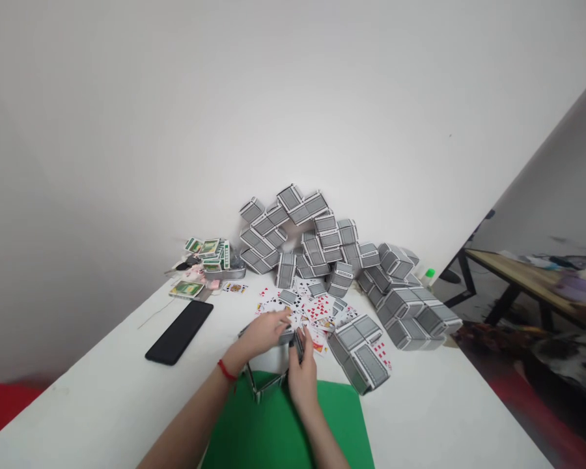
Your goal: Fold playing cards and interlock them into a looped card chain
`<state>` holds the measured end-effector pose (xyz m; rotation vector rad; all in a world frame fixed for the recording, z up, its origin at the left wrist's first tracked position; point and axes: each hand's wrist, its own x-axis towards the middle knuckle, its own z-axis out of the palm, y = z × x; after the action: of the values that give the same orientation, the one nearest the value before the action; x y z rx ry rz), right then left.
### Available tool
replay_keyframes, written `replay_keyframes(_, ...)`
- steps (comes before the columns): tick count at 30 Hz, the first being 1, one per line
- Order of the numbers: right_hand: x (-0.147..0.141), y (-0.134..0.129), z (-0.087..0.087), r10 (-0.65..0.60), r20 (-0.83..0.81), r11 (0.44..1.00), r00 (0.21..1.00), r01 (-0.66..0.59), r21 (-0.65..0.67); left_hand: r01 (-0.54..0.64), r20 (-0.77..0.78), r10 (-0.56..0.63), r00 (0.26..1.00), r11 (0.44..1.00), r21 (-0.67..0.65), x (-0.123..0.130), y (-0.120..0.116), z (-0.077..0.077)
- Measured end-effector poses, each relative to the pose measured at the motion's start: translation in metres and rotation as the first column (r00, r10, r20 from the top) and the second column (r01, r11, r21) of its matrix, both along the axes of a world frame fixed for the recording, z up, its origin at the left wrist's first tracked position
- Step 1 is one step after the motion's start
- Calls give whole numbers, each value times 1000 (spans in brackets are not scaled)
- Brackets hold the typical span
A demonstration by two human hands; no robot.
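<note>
My left hand [265,333], with a red string at its wrist, grips the far side of a small open frame of folded grey-backed playing cards [258,393]. My right hand [302,372] is closed on the right side of the same card frame, its thumb and fingers around a folded card. The frame's near corner rests over a green sheet [293,426]. Just beyond my hands lie loose playing cards [319,308], many face up. To the right of my right hand is a flat block of joined grey card pieces [359,352].
Several blocks of folded cards [329,238] are piled against the wall, with more [413,316] at the right. A black phone [179,332] lies at the left. Behind it are green card boxes [209,247]. A green-capped bottle [428,276] stands at the back right.
</note>
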<state>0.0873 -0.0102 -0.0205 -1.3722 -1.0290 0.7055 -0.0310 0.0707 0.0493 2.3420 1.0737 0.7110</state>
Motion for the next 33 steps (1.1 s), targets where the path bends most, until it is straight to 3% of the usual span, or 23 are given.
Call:
replay_keyframes(3, 12, -1, 1, -53, -120, 998, 991, 58, 38, -272, -12, 279, 960, 946, 176, -39, 7, 4)
replay_keyframes(4, 16, 0, 0, -83, -147, 995, 986, 89, 35, -380, -65, 408, 911, 888, 258, -53, 6, 3)
replay_keyframes(6, 22, 2, -2, -127, -185, 991, 975, 132, 14, -596, -135, 679, 722, 709, 377, -76, 1, -6)
replay_keyframes(7, 23, 4, -4, -132, -199, 991, 971, 136, 3, -653, -181, 750, 636, 648, 391, -85, -3, -13)
replay_keyframes(11, 25, 8, -12, -94, -229, 995, 969, 96, -1, -741, -307, 817, 488, 573, 350, -98, -19, -36)
replay_keyframes(14, 26, 8, -17, -82, -216, 996, 973, 85, 5, -743, -276, 816, 508, 577, 339, -98, -21, -39)
replay_keyframes(17, 28, 10, -20, -83, -195, 996, 977, 89, 19, -764, -134, 805, 578, 592, 258, -96, -15, -33)
replay_keyframes(19, 29, 14, -20, -65, -181, 997, 981, 71, 28, -727, 24, 729, 684, 678, 113, -90, -9, -29)
replay_keyframes(21, 28, 18, -17, -34, -167, 998, 985, 41, 38, -586, 231, 605, 762, 796, -152, -80, -4, -28)
replay_keyframes(23, 27, 23, -12, 8, -145, 999, 989, -1, 47, -324, 421, 480, 769, 862, -390, -68, 0, -29)
replay_keyframes(24, 27, 25, -10, 35, -132, 998, 991, -29, 51, -173, 484, 400, 779, 878, -446, -62, 1, -30)
replay_keyframes(27, 26, 29, -2, 132, -99, 990, 986, -127, 57, 54, 537, 270, 799, 857, -512, -49, 4, -34)
replay_keyframes(29, 26, 31, 0, 183, -88, 982, 979, -178, 64, 139, 599, 265, 755, 828, -542, -45, 4, -37)
replay_keyframes(31, 25, 33, 1, 193, -81, 979, 978, -187, 79, 196, 662, 295, 689, 804, -561, -43, 4, -41)
replay_keyframes(33, 25, 34, 0, 187, -79, 980, 979, -180, 87, 168, 662, 327, 675, 805, -569, -41, 3, -45)
